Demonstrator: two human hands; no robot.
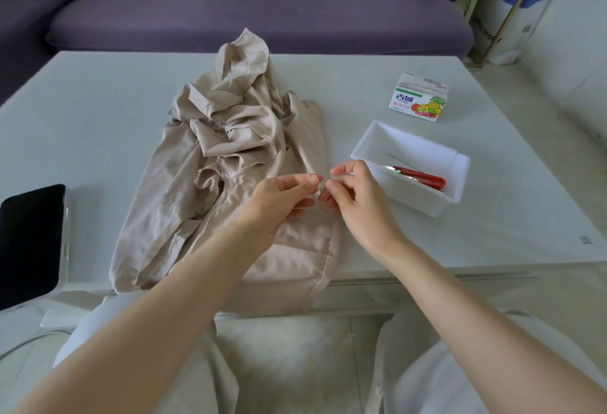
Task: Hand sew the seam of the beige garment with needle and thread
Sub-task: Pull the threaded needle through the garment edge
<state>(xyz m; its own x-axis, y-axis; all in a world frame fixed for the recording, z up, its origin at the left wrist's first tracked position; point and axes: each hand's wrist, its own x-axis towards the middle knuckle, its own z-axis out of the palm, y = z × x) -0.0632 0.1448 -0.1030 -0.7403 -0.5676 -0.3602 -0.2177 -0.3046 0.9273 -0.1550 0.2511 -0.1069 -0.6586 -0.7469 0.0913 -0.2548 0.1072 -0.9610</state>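
The beige garment point(230, 157) lies crumpled on the pale table point(98, 111), its stitched seam running down the right edge toward me. Above that seam my left hand point(279, 203) pinches a thin needle point(307, 169) between thumb and forefinger, the needle pointing up and away. My right hand point(354, 193) is just to the right of it, fingertips pinched together close to the needle; the thread itself is too fine to make out.
A white plastic tray point(364, 147) to the right holds a red-handled tool point(423, 179) and a second needle. A small printed box point(418, 98) sits behind it. A dark phone point(29, 243) lies at the left edge. A purple sofa point(230, 9) stands behind the table.
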